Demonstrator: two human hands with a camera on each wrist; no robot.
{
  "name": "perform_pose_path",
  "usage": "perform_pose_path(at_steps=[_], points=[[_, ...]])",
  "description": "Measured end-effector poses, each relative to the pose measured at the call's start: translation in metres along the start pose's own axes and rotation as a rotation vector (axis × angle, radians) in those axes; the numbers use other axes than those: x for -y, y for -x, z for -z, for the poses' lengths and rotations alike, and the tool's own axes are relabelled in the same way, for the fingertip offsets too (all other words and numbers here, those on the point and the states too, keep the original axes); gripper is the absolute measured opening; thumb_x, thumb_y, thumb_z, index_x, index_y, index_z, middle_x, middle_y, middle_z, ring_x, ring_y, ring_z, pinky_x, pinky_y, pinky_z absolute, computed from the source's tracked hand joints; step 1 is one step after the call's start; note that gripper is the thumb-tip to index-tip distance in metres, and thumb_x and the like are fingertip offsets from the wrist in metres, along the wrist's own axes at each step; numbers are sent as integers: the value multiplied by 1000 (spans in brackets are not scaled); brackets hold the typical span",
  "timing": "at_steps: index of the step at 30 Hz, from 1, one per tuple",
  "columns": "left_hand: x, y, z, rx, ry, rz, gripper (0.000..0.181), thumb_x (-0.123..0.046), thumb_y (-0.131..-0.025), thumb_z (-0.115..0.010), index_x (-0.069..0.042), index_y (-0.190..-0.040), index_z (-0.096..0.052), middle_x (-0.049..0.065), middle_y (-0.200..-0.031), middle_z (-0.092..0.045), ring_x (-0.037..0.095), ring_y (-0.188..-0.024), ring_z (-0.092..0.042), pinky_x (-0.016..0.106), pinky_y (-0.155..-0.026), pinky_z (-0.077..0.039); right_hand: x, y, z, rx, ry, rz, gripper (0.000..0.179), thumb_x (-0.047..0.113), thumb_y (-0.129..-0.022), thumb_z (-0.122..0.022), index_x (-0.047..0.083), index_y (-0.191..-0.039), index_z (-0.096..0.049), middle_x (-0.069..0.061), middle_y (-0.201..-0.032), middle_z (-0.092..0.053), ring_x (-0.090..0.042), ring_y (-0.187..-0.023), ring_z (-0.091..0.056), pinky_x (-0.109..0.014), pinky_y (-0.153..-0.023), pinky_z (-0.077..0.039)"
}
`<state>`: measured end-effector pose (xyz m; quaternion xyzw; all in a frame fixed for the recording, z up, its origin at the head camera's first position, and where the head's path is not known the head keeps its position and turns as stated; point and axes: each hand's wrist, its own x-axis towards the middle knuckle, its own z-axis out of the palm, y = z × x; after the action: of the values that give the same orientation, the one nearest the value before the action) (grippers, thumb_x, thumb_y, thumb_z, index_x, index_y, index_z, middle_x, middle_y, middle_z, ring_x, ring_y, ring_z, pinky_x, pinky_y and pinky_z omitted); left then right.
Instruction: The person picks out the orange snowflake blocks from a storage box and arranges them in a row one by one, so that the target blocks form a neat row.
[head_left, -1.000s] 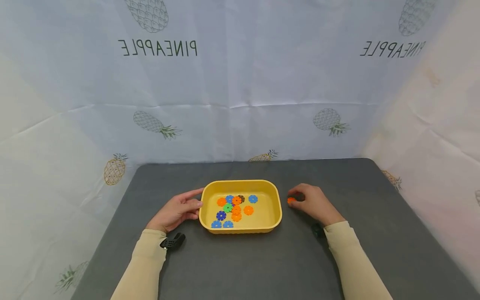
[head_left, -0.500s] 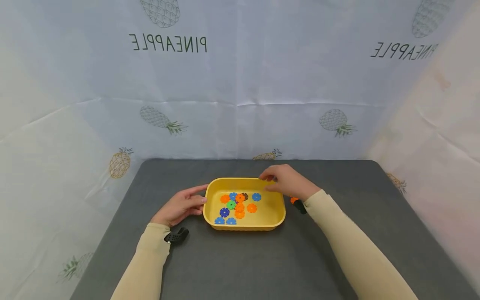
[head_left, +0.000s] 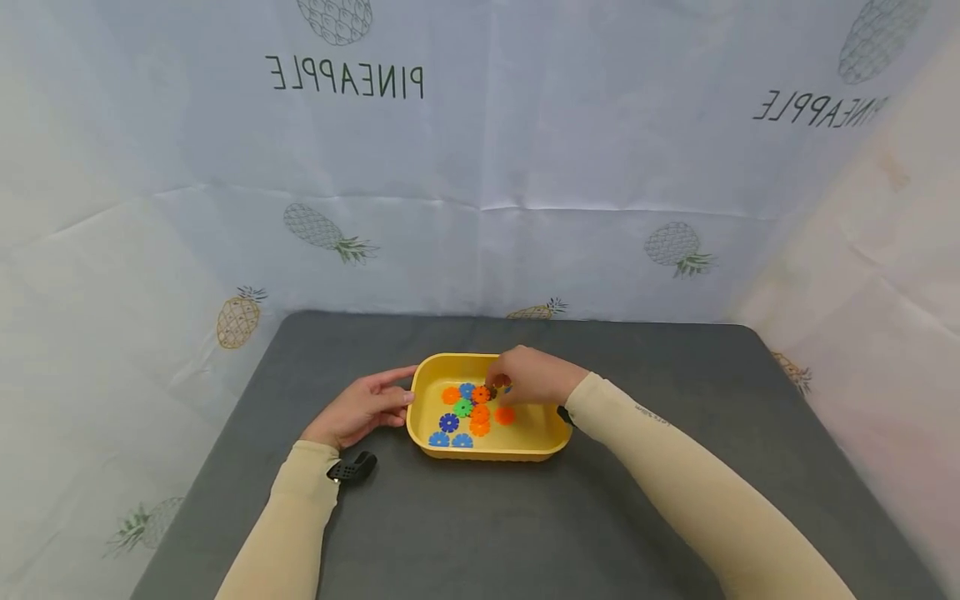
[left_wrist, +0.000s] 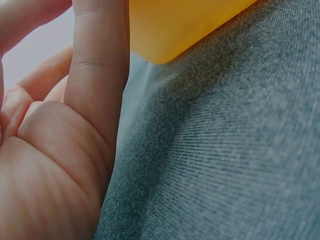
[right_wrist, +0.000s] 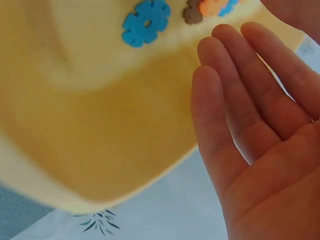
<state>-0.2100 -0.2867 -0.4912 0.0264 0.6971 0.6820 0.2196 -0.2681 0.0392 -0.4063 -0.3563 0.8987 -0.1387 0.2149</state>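
Observation:
A yellow tray (head_left: 528, 435) stands on the grey table with several notched plastic discs in it: orange (head_left: 450, 395), green (head_left: 463, 407), dark blue (head_left: 448, 422), light blue (head_left: 438, 439) and brown (right_wrist: 192, 12). My left hand (head_left: 352, 414) touches the tray's left side, index finger and thumb extended along its wall. Over the tray's right half, my right hand (head_left: 536, 377) reaches in with fingertips beside the brown and orange discs. In the right wrist view its fingers are slightly bent and hold nothing. A blue disc (right_wrist: 136, 31) lies nearby, partly hidden by this hand in the head view.
Black bands (head_left: 352, 468) sit at both wrists. Behind the table edge hangs a white cloth (head_left: 465, 267) printed with pineapples. The right sleeve (head_left: 675, 467) crosses over the table to the right of the tray.
My right hand has let go of an orange disc right of the tray and moved left into the tray. Its forearm now covers that spot. The left hand stays at the tray's side.

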Motion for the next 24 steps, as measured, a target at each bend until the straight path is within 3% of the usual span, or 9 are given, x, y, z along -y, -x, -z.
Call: perform_pose_path(at_steps=[5, 13, 24], points=[[2, 2, 2, 19, 12, -11, 76, -24, -103, -76, -12, -168, -39, 2, -97, -79, 14, -82, -72, 26, -83, -66, 5, -6, -8, 30, 56, -13, 22, 18, -98, -81, 15, -120, -82, 2, -113, -79, -14, -96, -66, -35, -96, -60], [6, -1, 5, 24, 31, -11, 75, -25, -103, -77, -14, -168, -41, 3, -97, -78, 13, -81, -72, 26, -83, -66, 11, -12, -14, 56, 173, -46, 23, 20, -92, -87, 14, -113, -80, 2, -105, -76, -16, -90, -61, -33, -92, -57], [0, 0, 2, 13, 37, 2, 73, -25, -101, -78, -16, -165, -45, 4, -95, -77, 15, -80, -71, 27, -83, -66, 17, -13, -16, 68, 224, -84, 19, 21, -90, -89, 14, -102, -76, 3, -87, -66, -18, -80, -57, -32, -80, -52]])
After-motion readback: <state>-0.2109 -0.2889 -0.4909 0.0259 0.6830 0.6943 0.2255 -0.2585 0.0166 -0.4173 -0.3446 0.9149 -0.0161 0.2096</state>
